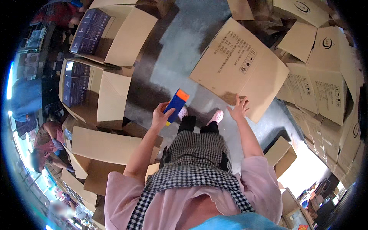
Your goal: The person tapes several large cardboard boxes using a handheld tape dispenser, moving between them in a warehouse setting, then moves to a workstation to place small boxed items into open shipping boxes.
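My left hand grips a blue and orange block-shaped object with a yellow bit at its lower end; its exact kind does not show. In front of me and to the right stands a large brown cardboard carton, turned at an angle, with dark print on it. My right hand is at the carton's near side, fingers apart and holding nothing. Whether its fingertips touch the cardboard, I cannot tell.
Left of me are open cartons, two with dark blue boxes inside. More brown cartons are stacked on the right. A small open carton lies near my right elbow. At the far left, a person in red works with gloved hands.
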Motion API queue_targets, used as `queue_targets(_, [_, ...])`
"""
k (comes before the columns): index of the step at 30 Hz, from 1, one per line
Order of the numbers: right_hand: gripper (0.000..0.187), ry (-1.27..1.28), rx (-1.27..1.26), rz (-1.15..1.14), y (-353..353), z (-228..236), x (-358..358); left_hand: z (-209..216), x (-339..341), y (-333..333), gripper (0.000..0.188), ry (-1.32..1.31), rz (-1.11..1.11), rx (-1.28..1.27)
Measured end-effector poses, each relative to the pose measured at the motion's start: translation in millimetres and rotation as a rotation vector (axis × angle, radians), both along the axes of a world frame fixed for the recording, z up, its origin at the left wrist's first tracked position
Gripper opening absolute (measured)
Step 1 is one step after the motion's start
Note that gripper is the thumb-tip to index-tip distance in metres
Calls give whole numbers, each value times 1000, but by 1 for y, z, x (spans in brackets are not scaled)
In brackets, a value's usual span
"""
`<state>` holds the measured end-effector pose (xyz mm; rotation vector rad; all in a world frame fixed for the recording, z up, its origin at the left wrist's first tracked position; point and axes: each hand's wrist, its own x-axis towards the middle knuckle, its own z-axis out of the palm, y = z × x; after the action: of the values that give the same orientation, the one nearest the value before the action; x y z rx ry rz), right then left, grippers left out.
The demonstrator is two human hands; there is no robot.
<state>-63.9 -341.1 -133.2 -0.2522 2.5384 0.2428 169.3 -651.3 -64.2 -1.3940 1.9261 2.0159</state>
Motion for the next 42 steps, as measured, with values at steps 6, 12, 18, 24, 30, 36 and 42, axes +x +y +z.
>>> queue_targets(6, [53,-932,-1353,-760,-125,80,26,65,8,-15,56,327,-83,135])
queue_targets(12, [43,-1112,-1321,-653,-167,88,-22,68,-52,-9,52,307,-71,133])
queue_targets(18, [24,-304,-951,-75,-207,44,-146,53,-149,-2,45,4,-95,-20])
queue_targets(24, [27,202,-970,133,-237,-12,-490,18,-302,-35,43,-105,-66,-132])
queue_targets(30, [21,46,-1115,-185,-289,-97,-575,-14,-411,-58,49,-159,-5,-210])
queue_targets(36, [21,-155,-1161,-255,-282,-156,-578,-33,-422,-69,50,-265,11,-160])
queue_targets(42, [45,-280,-418,27,-218,-189,-635,-33,-448,-54,51,-229,-79,-201])
